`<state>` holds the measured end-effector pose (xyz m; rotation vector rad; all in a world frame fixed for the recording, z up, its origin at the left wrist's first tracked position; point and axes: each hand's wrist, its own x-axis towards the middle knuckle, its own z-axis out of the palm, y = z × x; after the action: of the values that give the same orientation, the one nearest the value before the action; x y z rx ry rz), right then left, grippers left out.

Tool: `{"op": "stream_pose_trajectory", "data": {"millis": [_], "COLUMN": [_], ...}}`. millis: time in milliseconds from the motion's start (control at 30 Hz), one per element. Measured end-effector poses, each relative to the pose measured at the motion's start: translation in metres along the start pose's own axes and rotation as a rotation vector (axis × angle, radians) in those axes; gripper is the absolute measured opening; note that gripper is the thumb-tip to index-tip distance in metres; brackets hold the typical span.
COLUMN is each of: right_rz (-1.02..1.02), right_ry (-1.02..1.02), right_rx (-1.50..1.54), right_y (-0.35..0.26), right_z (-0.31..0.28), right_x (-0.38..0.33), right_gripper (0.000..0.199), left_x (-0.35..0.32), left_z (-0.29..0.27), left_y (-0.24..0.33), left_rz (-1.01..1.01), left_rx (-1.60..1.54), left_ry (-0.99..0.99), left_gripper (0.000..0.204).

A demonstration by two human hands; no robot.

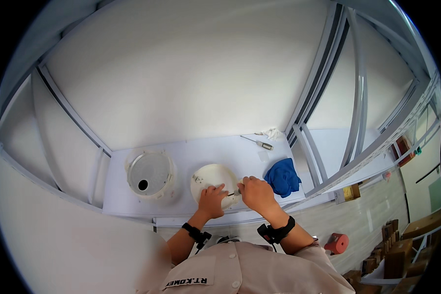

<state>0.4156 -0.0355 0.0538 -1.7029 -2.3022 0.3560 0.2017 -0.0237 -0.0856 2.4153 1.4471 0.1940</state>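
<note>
A round, cream-white lid-like disc (208, 175) lies on the table in front of me, with small dark marks near its left rim. My left hand (211, 202) rests on its lower part, fingers apart and touching its surface. At the disc's right edge, my right hand (257, 195) is closed around a tool whose thin dark shaft (231, 194) points toward my left hand. Its handle is mostly hidden by the fingers, so its exact kind is unclear. Left of the disc stands a round, whitish translucent container (151, 172) with a grey top and a black round hole.
A crumpled blue cloth (282, 177) lies at the table's (191, 153) right end. Behind it are a screwdriver (264, 145) and crumpled white tissue (273, 134). Metal frame posts (311, 152) rise at the right. On the floor, a red roll (337, 243) stands near cardboard boxes (398, 257).
</note>
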Motion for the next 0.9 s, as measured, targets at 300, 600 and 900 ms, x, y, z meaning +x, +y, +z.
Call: {"op": "stream_pose_trajectory", "data": {"millis": [300, 600, 900], "right_rz": [-0.411, -0.26, 0.164], "right_ry": [0.171, 0.409, -0.046], "right_rx": [0.305, 0.594, -0.155], "right_y": [-0.005, 0.004, -0.031], "right_z": [-0.011, 0.031, -0.004], "right_x": [0.001, 0.021, 0.011], "right_gripper": [0.027, 0.022, 0.016], "left_x": [0.005, 0.011, 0.014], "left_z": [0.009, 0.016, 0.002], "left_y": [-0.002, -0.01, -0.013], "left_rz": [-0.013, -0.008, -0.026], "left_rx": [0.064, 0.002, -0.112], "left_ry": [-0.015, 0.01, -0.069], "left_gripper": [0.069, 0.059, 0.062]}}
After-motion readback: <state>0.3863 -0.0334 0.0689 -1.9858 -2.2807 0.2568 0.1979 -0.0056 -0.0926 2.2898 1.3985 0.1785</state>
